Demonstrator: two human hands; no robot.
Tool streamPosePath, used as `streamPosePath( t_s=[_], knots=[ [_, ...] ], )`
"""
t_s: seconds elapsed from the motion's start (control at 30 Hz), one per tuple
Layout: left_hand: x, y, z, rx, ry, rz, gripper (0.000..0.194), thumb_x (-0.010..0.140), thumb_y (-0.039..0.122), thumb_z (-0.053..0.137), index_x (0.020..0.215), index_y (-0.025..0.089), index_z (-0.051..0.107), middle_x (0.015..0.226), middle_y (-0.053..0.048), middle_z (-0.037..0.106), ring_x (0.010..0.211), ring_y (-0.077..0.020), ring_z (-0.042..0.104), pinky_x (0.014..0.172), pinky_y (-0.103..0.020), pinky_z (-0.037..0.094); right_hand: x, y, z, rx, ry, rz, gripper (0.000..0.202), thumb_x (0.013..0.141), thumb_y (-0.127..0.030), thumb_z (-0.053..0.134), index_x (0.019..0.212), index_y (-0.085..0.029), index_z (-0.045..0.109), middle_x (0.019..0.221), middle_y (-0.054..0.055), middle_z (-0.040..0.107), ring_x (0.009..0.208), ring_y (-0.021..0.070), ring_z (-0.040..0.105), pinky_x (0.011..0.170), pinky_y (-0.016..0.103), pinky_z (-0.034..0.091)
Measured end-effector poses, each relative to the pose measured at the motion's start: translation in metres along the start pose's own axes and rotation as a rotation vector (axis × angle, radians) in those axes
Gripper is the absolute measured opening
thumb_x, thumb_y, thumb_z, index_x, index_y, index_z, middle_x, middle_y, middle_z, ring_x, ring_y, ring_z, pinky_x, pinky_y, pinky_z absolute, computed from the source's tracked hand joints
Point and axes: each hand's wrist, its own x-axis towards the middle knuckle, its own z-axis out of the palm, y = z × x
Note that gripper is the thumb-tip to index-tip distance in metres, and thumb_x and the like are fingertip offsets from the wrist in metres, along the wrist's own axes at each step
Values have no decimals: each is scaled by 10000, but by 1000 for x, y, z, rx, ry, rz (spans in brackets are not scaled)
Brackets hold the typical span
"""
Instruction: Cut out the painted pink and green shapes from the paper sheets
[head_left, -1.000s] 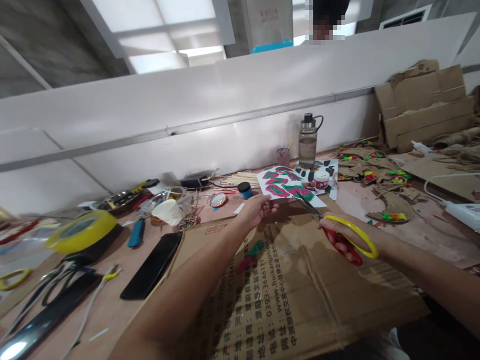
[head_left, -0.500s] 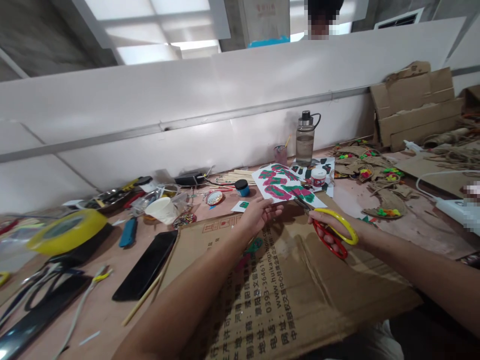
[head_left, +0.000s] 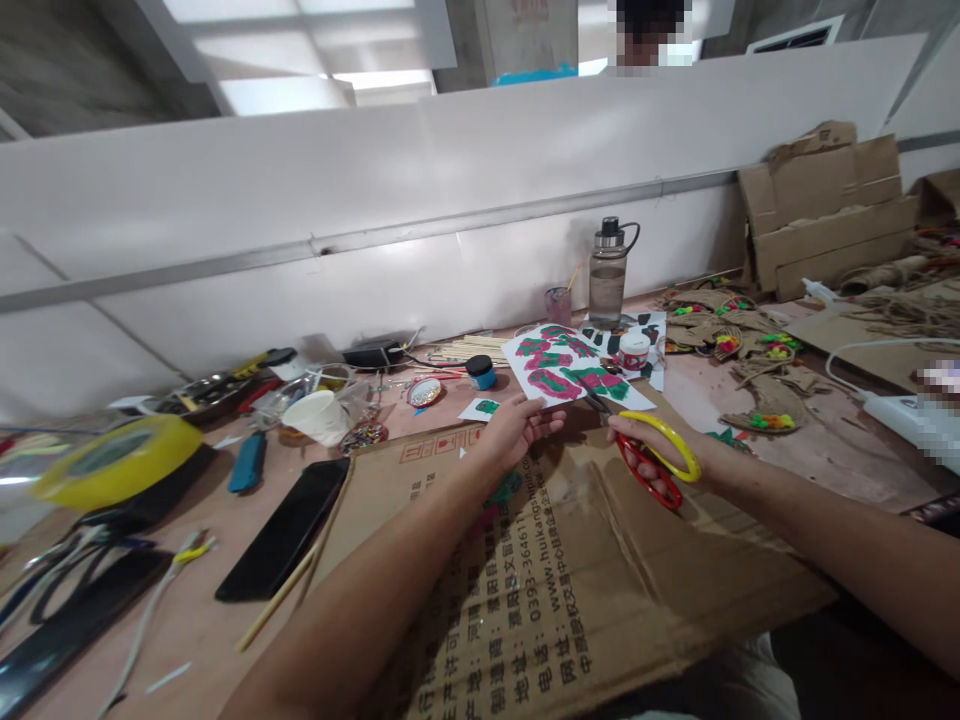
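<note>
My left hand [head_left: 520, 430] grips the lower edge of a white sheet [head_left: 551, 365] painted with pink and green patches. My right hand [head_left: 646, 455] is closed on scissors [head_left: 660, 447] with one yellow and one red handle loop. The dark blades reach the sheet at its lower right edge. Both hands are above a large flat piece of brown cardboard [head_left: 600, 590] with printed text. A small white paper piece [head_left: 478, 409] with a green patch lies left of the sheet.
Behind the sheet stand a water bottle [head_left: 607, 275], a cup [head_left: 558, 304] and a white jar [head_left: 634, 351]. A blue paint jar [head_left: 481, 373], paper cup [head_left: 316, 417], yellow tape roll [head_left: 124, 460] and black phone [head_left: 283, 530] are to the left. Decorated rope pieces [head_left: 765, 395] lie right.
My right hand and the scissors have shifted slightly left relative to the sheet. The whole view has moved a little. My left hand still keeps its grip on the sheet.
</note>
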Motion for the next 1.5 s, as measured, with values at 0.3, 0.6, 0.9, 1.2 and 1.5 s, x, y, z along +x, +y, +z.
streamPosePath(
  t_s=[0.3, 0.6, 0.9, 1.2, 1.5],
  knots=[
    [0, -1, -1, 23, -6, -5, 146, 910, -3, 609, 892, 112, 696, 841, -122, 786, 705, -173, 766, 711, -272, 662, -4, -3, -11, -18, -19, 17, 410, 1045, -390, 695, 1392, -176, 648, 1386, 126, 662, 1168, 263, 694, 976, 482, 616],
    [2, -2, -5, 22, -31, -8, 110, 903, 11, 651, 914, 102, 712, 847, -142, 786, 707, -184, 766, 749, -302, 663, -7, -8, 0, -46, -32, 74, 374, 1048, -469, 668, 1244, -152, 678, 1051, 73, 740, 799, 172, 721, 700, 321, 630],
    [1, -1, -4, 27, -25, -16, 140, 915, 0, 614, 908, 103, 709, 840, -135, 781, 699, -177, 765, 736, -294, 668, -14, -18, 3, -48, -45, 78, 448, 925, -644, 683, 1009, -215, 584, 470, -79, 464, 307, 100, 417, 332, 192, 325],
    [3, -4, -6, 14, -39, -22, 147, 901, -4, 622, 912, 113, 710, 829, -123, 785, 714, -172, 771, 719, -267, 673, -15, -18, 6, -46, -33, 75, 449, 934, -651, 655, 1002, -211, 593, 474, -66, 471, 311, 99, 393, 353, 203, 309],
    [4, -6, -7, 12, -39, -31, 130, 891, -11, 658, 924, 101, 716, 879, -144, 791, 727, -183, 775, 743, -286, 673, -10, -15, -2, -46, -85, 81, 456, 936, -656, 693, 935, -233, 523, 534, -77, 458, 361, 77, 385, 351, 183, 321]
  ],
)
